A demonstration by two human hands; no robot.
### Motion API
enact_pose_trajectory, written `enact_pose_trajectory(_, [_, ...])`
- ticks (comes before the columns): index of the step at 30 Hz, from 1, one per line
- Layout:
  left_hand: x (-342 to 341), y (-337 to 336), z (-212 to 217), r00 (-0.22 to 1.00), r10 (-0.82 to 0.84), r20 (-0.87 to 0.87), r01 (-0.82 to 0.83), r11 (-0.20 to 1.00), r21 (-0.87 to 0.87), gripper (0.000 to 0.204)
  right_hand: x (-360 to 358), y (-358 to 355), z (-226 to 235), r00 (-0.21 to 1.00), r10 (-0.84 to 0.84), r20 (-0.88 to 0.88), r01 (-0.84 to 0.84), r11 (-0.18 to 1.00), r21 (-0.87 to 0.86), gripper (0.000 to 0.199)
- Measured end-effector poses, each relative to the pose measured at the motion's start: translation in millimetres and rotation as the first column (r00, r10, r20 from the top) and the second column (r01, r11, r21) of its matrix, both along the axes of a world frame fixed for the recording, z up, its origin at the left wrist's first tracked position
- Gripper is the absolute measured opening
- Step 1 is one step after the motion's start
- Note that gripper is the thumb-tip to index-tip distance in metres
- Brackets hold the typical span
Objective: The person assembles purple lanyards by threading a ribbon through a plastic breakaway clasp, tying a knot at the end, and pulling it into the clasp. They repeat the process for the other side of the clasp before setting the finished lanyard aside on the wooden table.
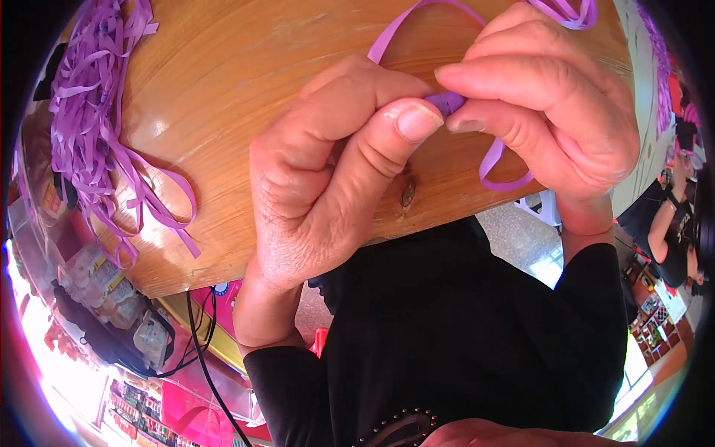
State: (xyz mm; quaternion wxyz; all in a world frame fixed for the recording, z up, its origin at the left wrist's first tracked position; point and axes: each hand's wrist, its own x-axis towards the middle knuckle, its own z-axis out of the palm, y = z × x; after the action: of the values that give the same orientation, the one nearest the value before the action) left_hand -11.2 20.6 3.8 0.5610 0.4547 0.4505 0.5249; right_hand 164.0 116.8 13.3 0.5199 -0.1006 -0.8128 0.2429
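Above the wooden table, my left hand (pixel 328 164) is closed, pinching a small purple piece (pixel 445 102) between thumb and forefinger. It may be a plastic clip or a folded ribbon end; its kind is unclear. At its other end my right hand (pixel 551 104) closes in, thumb below and forefinger above. A purple ribbon (pixel 389 39) loops up behind my hands, and another part of ribbon hangs in a curve under the right hand. Whether this ribbon joins the piece is hidden by my fingers.
A thick bundle of purple ribbons (pixel 89 112) lies along the left side of the wooden table (pixel 223 89), loops trailing toward the near edge. More ribbon (pixel 570 11) lies at the far right. Black cables (pixel 197 335) hang below the left edge. Another person (pixel 666 223) is at the right.
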Motion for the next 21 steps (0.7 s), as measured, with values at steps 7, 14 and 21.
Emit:
enact_pose_trajectory(7, [-1.3, 2.7, -4.5, 0.992, -0.02, -0.127, 0.035, 0.992, 0.119, 0.013, 7.7, -0.8, 10.7, 0.971, 0.064, 0.23, -0.024, 0.985, -0.173, 0.022])
enact_pose_trajectory(14, [-2.2, 10.2, -16.0, 0.871, 0.124, -0.476, 0.148, 0.857, 0.494, 0.018, 17.1, -5.5, 25.8, 0.799, 0.105, 0.592, -0.086, 0.994, -0.06, 0.021])
enact_pose_trajectory(21, [-2.3, 7.2, -19.2, 0.807, 0.257, -0.531, 0.227, 0.695, 0.682, 0.029, 23.8, -17.0, 15.5, 0.857, 0.344, 0.384, -0.153, 0.881, -0.448, 0.025])
